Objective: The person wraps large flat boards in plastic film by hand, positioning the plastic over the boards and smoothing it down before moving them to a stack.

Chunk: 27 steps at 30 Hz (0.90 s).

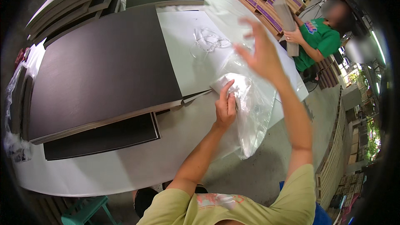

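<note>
Since clear, crumpled plastic film (pixel 253 118) may slip: steady it, right of centre.
Left hand (pixel 226 110): index extended, others curled; clamping unclear.
Right hand (pixel 265 60): fingers apart.

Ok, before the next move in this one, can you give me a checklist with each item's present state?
1. Left hand at the clear plastic: ok, touching it.
2. Right hand off the plastic: cannot tell; it is raised and motion-blurred.
3. Plastic wholly on the table: not ok, its near end hangs past the edge.
4. String gathered neatly: not ok, it lies in loose loops.
5. Co-worker clear of the plastic: ok, their hands hold a grey-brown bundle.
</note>
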Tool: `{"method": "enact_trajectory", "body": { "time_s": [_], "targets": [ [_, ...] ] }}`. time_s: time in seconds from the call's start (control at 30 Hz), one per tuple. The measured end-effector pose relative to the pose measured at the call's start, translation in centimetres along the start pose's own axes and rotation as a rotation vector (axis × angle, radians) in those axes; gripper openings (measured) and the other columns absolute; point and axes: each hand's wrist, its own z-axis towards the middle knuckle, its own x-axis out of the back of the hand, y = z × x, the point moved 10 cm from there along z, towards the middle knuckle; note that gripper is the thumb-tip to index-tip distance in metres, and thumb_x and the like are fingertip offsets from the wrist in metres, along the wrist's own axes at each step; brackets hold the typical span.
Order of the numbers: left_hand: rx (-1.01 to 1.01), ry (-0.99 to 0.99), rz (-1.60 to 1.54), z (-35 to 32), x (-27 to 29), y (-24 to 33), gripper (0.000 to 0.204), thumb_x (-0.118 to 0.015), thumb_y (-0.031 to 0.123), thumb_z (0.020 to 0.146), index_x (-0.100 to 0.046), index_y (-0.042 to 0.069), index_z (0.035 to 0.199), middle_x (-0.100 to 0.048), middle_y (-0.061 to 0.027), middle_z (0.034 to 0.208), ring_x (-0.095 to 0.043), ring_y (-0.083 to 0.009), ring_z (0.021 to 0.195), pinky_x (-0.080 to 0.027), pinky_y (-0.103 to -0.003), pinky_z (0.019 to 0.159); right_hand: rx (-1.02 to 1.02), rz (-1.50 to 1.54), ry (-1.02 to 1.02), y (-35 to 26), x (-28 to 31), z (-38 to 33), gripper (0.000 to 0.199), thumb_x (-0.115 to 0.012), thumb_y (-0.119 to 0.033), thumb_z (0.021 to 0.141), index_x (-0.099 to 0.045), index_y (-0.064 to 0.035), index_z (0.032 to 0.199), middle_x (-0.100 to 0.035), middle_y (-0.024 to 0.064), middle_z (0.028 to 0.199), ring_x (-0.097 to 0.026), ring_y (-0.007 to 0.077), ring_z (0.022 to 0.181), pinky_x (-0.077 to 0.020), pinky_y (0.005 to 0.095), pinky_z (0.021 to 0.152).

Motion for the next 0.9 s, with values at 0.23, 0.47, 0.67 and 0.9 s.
{"method": "enact_trajectory", "body": {
  "time_s": [0.23, 0.47, 0.67, 0.9],
  "targets": [
    [-0.093, 0.007, -0.072, 0.3, -0.4, 1.0, 0.034, -0.035, -0.003, 0.079, -0.050, 0.002, 0.110, -0.038, 0.0027, 0.061, -0.033, -0.0045, 0.048, -0.030, -0.019, 0.044, -0.557, 0.233, -0.095, 0.7, -4.5, -18.6, 0.019, -0.063, -0.010, 0.071, -0.048, -0.0013, 0.079, -0.049, 0.0115, 0.084, -0.051, 0.0244, 0.077, -0.0418, 0.0331, 0.064],
    [-0.074, 0.034, 0.026, 0.1, -0.8, 1.4, 0.033, -0.036, -0.005, 0.077, -0.054, 0.002, 0.104, -0.039, 0.0026, 0.055, -0.032, -0.0036, 0.047, -0.028, -0.020, 0.044, -0.642, -0.032, 0.167, 4.3, -2.6, -21.6, 0.059, -0.060, -0.024, 0.075, -0.032, -0.0044, 0.123, -0.043, 0.0210, 0.114, -0.049, 0.0371, 0.093, -0.0386, 0.0423, 0.082],
    [-0.144, 0.079, 0.059, 0.2, 0.2, 1.7, 0.031, -0.036, -0.005, 0.076, -0.054, 0.001, 0.101, -0.041, 0.0021, 0.058, -0.033, -0.0039, 0.049, -0.028, -0.019, 0.045, -0.685, 0.509, -0.109, 3.9, -4.5, -18.3, 0.082, -0.064, -0.012, 0.067, -0.013, -0.0102, 0.132, -0.052, 0.0231, 0.099, -0.053, 0.0365, 0.087, -0.0405, 0.0402, 0.080],
    [-0.065, -0.010, -0.070, 0.0, -0.3, 1.2, 0.023, -0.039, 0.000, 0.079, -0.054, -0.001, 0.096, -0.044, 0.0008, 0.066, -0.034, -0.0035, 0.052, -0.027, -0.018, 0.046, -0.748, 0.309, -0.075, 5.1, -6.4, -17.4, 0.088, -0.059, 0.001, 0.062, -0.010, -0.0163, 0.133, -0.057, 0.0164, 0.079, -0.057, 0.0345, 0.070, -0.0435, 0.0387, 0.063]
  ]
}}
